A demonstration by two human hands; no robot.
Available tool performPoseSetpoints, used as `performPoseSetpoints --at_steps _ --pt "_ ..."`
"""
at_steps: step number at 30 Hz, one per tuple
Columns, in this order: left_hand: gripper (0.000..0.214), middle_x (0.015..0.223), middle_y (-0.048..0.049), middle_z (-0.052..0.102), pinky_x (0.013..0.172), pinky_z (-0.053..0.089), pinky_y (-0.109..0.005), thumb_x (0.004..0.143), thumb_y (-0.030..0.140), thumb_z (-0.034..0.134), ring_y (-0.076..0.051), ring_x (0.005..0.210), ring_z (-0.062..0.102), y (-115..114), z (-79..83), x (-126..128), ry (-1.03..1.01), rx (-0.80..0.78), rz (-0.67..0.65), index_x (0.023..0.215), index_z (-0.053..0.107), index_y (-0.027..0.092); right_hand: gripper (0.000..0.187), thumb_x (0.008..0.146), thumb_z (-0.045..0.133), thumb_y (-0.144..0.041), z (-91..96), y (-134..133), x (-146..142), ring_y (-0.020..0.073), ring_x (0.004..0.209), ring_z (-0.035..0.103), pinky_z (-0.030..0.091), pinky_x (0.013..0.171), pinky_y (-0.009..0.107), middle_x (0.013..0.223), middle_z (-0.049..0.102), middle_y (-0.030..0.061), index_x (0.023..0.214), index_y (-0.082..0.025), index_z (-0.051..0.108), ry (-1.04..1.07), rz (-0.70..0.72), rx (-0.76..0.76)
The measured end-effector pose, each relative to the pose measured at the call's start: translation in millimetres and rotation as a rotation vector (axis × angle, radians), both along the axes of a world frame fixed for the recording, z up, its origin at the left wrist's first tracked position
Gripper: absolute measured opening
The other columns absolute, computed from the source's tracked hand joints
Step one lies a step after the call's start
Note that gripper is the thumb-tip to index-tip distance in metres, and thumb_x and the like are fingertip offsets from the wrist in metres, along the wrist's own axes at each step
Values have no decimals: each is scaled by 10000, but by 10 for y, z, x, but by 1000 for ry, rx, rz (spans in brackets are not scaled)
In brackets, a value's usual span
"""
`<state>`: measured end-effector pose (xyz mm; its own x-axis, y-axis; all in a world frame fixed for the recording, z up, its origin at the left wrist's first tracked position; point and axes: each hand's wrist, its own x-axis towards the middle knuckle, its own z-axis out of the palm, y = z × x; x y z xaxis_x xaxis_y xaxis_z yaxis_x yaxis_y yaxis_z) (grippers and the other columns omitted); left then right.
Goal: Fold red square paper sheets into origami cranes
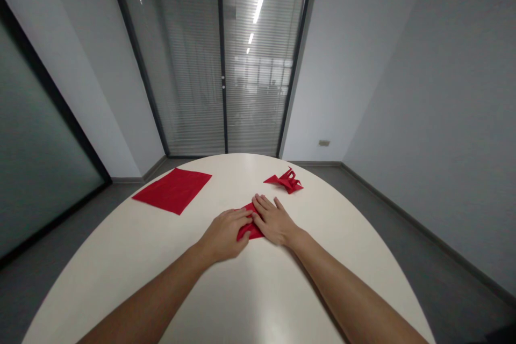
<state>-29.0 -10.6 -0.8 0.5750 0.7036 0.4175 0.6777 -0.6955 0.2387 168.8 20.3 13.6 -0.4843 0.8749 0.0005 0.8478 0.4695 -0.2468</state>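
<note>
On the white table (226, 301), approx. centre, a small red paper (255, 233) is lying between and partly under both hands. L hand (226, 234) is curving over its left side, thumb nr. the lower edge; can't tell if it's actually pinching. R hand (277, 222) is lying palm-down over the right part, fingers partly spread. Flat red sheet (173, 192) is sitting off to the left, folded red figure (287, 180) beyond R hand, not touching it. Prob. a crease is getting pressed, so L hand should be pinning layers, edges aligned, w/ R hand giving firm, even pressure along the fold.
</note>
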Motion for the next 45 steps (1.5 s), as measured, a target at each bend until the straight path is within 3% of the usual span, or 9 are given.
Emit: performPoseSetpoints --at_steps 6,12,17,27,30,35,39,45 --pt "402 1337 -95 664 1126 442 -467 867 149 547 -250 1262 602 0 -18 4 2 -4 50 1253 652 193 616 1021 311 -385 -51 36 42 301 1530 187 131 1227 565 1633 236 147 1561 -88 307 67 -64 61" --pt "309 1303 -125 673 1115 438 -498 901 176 524 -277 1228 618 35 -36 -16 -29 -7 186 1170 674 193 518 993 396 -283 -9 26 62 298 1505 270 180 1213 594 1588 378 105 1498 -185 458 188 158 122" --pt "346 1359 -164 629 1136 394 -538 903 286 581 -313 1299 560 27 -51 -4 -12 -35 234 1222 634 165 489 993 420 -298 1 28 53 317 1469 345 241 1191 601 1526 477 103 1462 -195 513 202 155 96" --pt "336 1362 -147 622 1083 443 -522 951 294 518 -313 1265 563 37 -27 -9 2 -28 283 1243 629 168 676 820 668 -353 -86 71 95 367 1435 382 311 1163 573 1511 483 171 1447 -154 507 277 214 130" --pt "345 1341 -153 633 1065 459 -511 955 276 504 -310 1260 567 33 -18 -5 -5 -25 278 1257 623 159 576 817 676 -314 -86 68 98 337 1398 440 363 1142 532 1457 544 155 1365 -174 565 361 226 170" --pt "376 1310 -155 645 1055 472 -478 943 327 540 -299 1218 598 17 -17 3 -39 -21 243 1271 612 157 240 934 579 -275 -19 36 76 283 1338 518 421 1104 458 1294 674 120 1127 -190 693 390 251 199" --pt "363 1253 -127 676 1032 490 -464 904 293 592 -286 1164 623 16 -6 2 -78 -26 224 1249 618 182 198 961 554 -258 26 27 60 265 1254 581 449 1060 431 1224 708 109 1069 -196 707 396 236 210" --pt "252 1152 -79 719 953 527 -410 939 185 511 -248 1076 651 19 36 -7 -90 -14 205 1139 662 207 181 975 553 -318 54 9 57 224 924 664 498 889 371 960 733 74 1029 -188 668 427 212 201"
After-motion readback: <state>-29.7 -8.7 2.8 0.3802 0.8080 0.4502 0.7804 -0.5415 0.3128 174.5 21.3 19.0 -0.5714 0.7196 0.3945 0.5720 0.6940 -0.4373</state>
